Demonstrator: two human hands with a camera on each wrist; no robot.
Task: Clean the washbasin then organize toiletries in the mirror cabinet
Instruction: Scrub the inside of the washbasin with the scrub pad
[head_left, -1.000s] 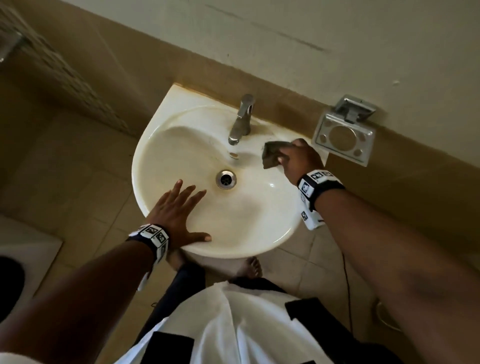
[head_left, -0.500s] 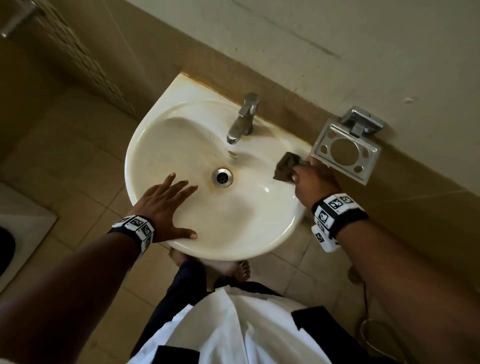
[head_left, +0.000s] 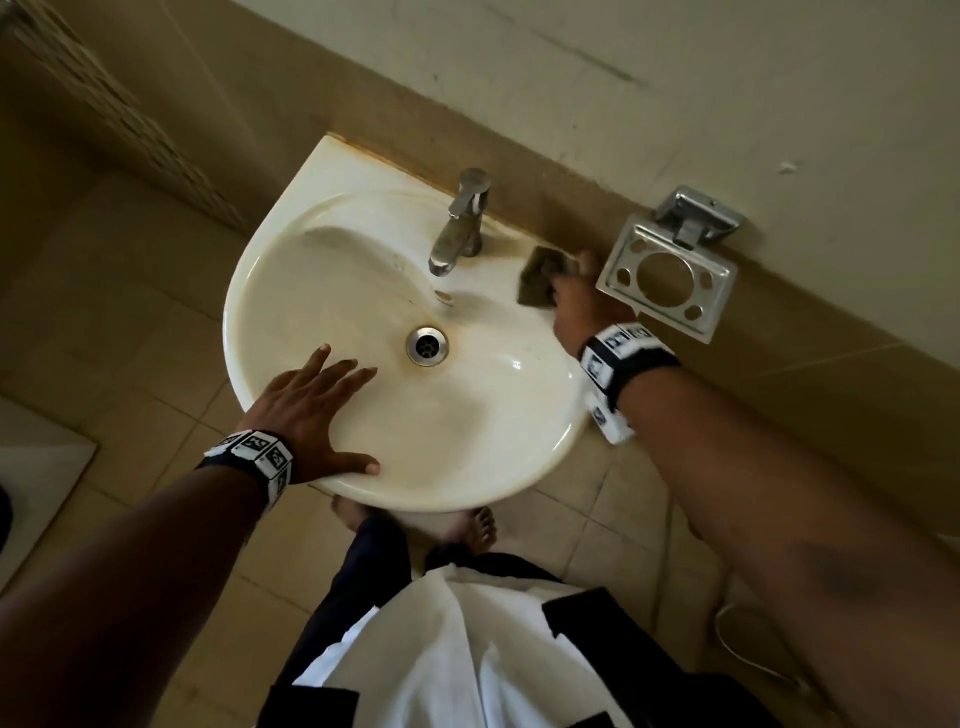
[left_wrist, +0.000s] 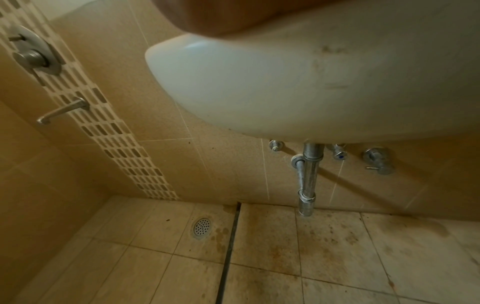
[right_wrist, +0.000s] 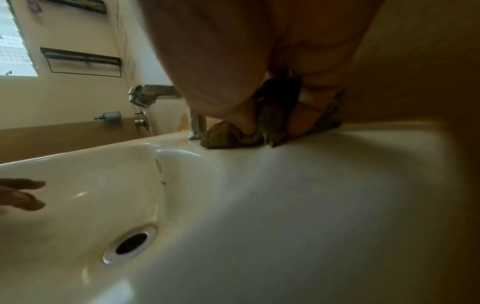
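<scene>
The right hand (head_left: 576, 306) grips a dark scouring pad (head_left: 540, 280) and presses it on the back ledge of the washbasin (head_left: 467, 441), right of the faucet (head_left: 460, 223). The left hand (head_left: 306, 410) lies flat, fingers straight, on the front rim.

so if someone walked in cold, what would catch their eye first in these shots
Probably the cream washbasin filling the middle of the head view, with brownish staining around its drain. Next, the right hand pressing a dark scrub pad onto the back ledge, between the tap and the wall-mounted metal holder. The left hand lies flat on the front rim.
</scene>
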